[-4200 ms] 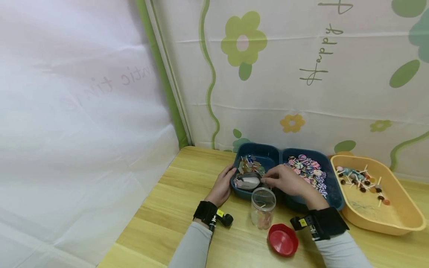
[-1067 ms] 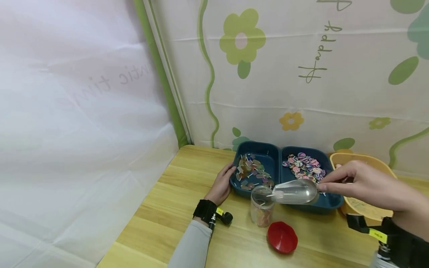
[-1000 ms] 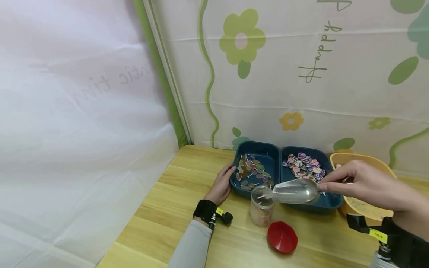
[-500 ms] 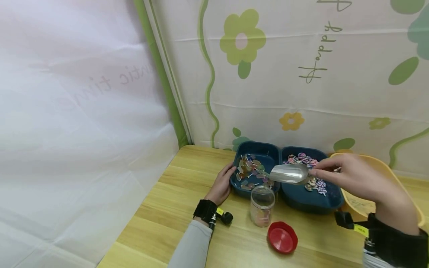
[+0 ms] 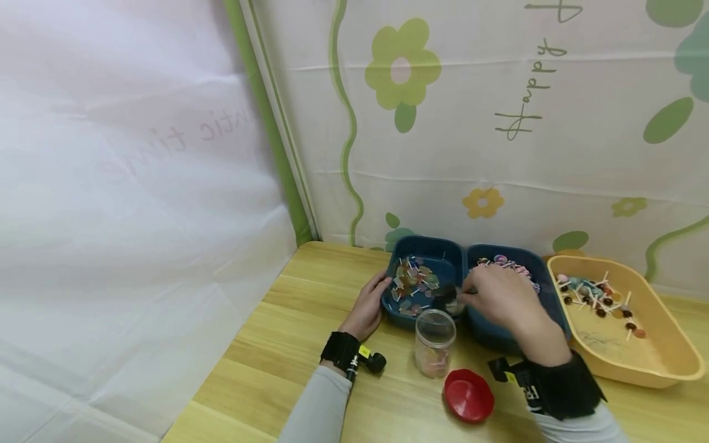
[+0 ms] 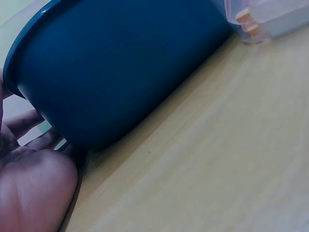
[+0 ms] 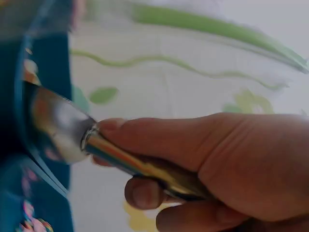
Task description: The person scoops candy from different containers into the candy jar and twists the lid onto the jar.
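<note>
My left hand (image 5: pixel 362 307) grips the left side of the left blue tray (image 5: pixel 437 243), which holds small translucent lollipop-shaped pieces (image 5: pixel 412 280); in the left wrist view some fingers lie behind its outer wall. The right hand (image 5: pixel 501 298) has its fingers and thumb wrapped round the handle of a shiny metal scoop (image 7: pixel 63 125). The scoop's bowl is tipped down at the right side of the left tray, dark and blurred in the head view. Just in front stands a clear open jar (image 5: pixel 435 344) with some pinkish pieces at the bottom.
A red lid (image 5: pixel 468 396) lies on the wooden table (image 5: pixel 266 344) before the jar. The right blue tray (image 5: pixel 554 320) holds swirl lollipop pieces, partly hidden by my right hand. A yellow tray (image 5: pixel 659 344) with ball lollipops stands further right. Fabric (image 5: pixel 421 154) hangs behind.
The scoop was tilted over the jar's mouth a second ago, then lifted away. Now my right hand has brought it left and down into the left blue tray. My left hand stays put.
</note>
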The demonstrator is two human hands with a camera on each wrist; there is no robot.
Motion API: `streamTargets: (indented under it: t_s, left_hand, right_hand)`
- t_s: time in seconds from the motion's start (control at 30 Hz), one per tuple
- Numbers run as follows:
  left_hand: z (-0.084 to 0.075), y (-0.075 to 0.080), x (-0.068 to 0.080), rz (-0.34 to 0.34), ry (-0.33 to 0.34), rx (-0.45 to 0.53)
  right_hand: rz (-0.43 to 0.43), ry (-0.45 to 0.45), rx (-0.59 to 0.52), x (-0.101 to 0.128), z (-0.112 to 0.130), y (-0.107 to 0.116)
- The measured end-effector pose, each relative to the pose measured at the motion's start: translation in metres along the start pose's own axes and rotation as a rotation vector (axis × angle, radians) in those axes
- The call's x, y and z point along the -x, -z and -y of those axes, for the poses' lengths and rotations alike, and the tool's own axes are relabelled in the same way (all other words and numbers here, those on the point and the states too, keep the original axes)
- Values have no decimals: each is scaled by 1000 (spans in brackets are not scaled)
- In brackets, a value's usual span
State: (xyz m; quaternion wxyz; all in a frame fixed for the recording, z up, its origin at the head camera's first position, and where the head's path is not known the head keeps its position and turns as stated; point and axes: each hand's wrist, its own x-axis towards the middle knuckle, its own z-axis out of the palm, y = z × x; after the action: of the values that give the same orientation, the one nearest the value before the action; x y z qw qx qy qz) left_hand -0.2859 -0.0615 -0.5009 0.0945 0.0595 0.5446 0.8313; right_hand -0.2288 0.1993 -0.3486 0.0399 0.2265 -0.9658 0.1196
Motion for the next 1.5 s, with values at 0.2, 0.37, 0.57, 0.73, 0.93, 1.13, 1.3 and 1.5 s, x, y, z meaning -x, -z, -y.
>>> streamTargets:
  t_s: [0.2,0.37,0.57,0.73,0.93,1.13,1.3,1.5]
  left_hand:
    - [1,-5,-2,29,-13,4]
    - [1,-4,0,4,-7,-9]
    - [1,-1,2,-1,-16,-25]
    - [1,0,3,-3,-12,-40]
    - [0,0,3,18,-17,-16]
    - [-1,1,5,7,-18,-20]
    - [0,1,6,-2,-9,-26]
    - [0,-1,6,-5,-7,-35]
  right_hand:
    - [75,66,-244,-14,-2,-27]
    - [140,146,-376,-24,-8,-44]
    - [192,203,-443,-32,-20,-54]
    - [204,230,-517,-33,-29,-57]
    - [190,244,-569,-32,-30,-57]
    - [186,253,-576,-34,-29,-58]
    - [187,260,-600,-34,-31,-58]
    - [190,253,-605,-33,-35,-58]
